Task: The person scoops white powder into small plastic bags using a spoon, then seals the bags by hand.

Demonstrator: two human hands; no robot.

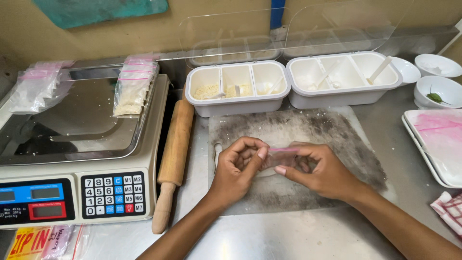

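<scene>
The small clear zip bag (281,156) at frame centre is largely covered by the fingers (257,154) of both hands; its contents cannot be determined. Both forearms run out of the lower edge. The scale (77,144) is cut off at the left edge, and its display figures are too small to read. The pink-tinted tray (435,144) and checked cloth (450,209) are cropped at the right edge. The teal object (96,9) at upper left is cut by the top edge. The powders in the white divided containers (238,89) cannot be identified.
</scene>
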